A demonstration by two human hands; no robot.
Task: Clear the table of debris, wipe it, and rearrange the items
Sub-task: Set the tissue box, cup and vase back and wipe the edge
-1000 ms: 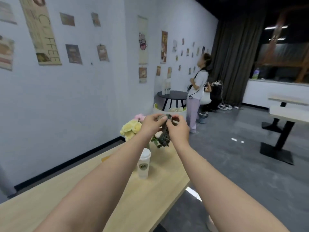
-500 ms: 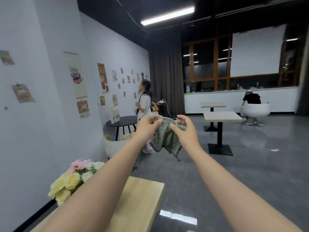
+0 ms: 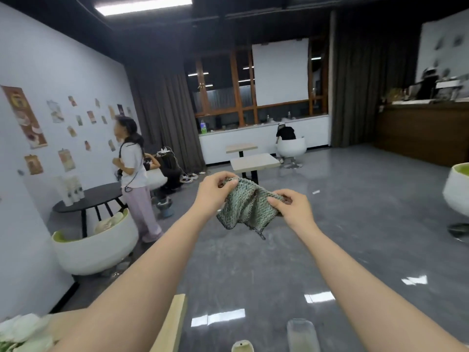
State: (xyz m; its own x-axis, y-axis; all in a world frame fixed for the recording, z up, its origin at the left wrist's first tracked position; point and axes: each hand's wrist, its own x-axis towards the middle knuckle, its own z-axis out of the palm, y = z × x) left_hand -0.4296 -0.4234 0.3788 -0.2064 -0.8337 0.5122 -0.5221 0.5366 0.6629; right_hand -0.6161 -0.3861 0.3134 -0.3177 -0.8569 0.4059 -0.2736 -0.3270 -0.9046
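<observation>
Both hands have drawn apart since a second ago, when they bunched the cloth tight over the table beside the cup and yellow flowers; now the cloth (image 3: 245, 205) is spread open between them, and the view has swung off the tabletop toward the open room.

The left hand (image 3: 215, 191) pinches the cloth's upper left corner between thumb and curled fingers, and the right hand (image 3: 291, 205) pinches the right edge a little lower. Neither hand has straight or spread fingers — both are closed on fabric. The grey-green knitted cloth hangs in the air out in front of the person, above the grey floor and well clear of any surface. Its held top edge runs left to right, slanting down toward the right hand, and the loose lower corners droop with a short thread dangling.

The table (image 3: 175, 323) shows only as a pale wooden corner at the bottom left, under the left forearm, with blurred pale flowers (image 3: 22, 331) at the frame's edge. So the surface to wipe lies down and to the left of the cloth, nearer the left arm — bringing the cloth to it would likely mean turning back and lowering both hands that way.

Further off, a person stands by a black round table (image 3: 86, 199) at the wall.
</observation>
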